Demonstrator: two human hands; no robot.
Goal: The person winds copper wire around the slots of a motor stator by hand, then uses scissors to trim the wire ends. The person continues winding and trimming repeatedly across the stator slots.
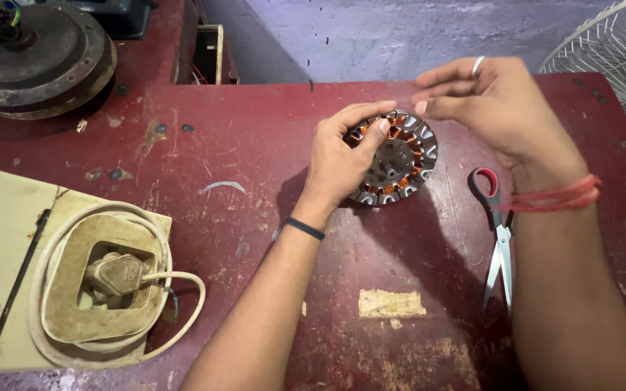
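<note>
A round metal stator [400,161] with copper windings in its slots is tilted up above the worn red table [240,145]. My left hand [340,158] grips its left rim, thumb on the windings near the top. My right hand [494,108] hovers just above and to the right of the stator, fingers pinched together near its top edge; whether a fine wire is between them cannot be made out. A ring is on one finger and red threads circle the wrist.
Scissors [498,239] with red and black handles lie to the right of the stator. A cream box with a coiled cable and plug [114,279] sits at the left front. A dark round motor housing [38,54] is at the back left, a white fan guard [617,51] at the back right.
</note>
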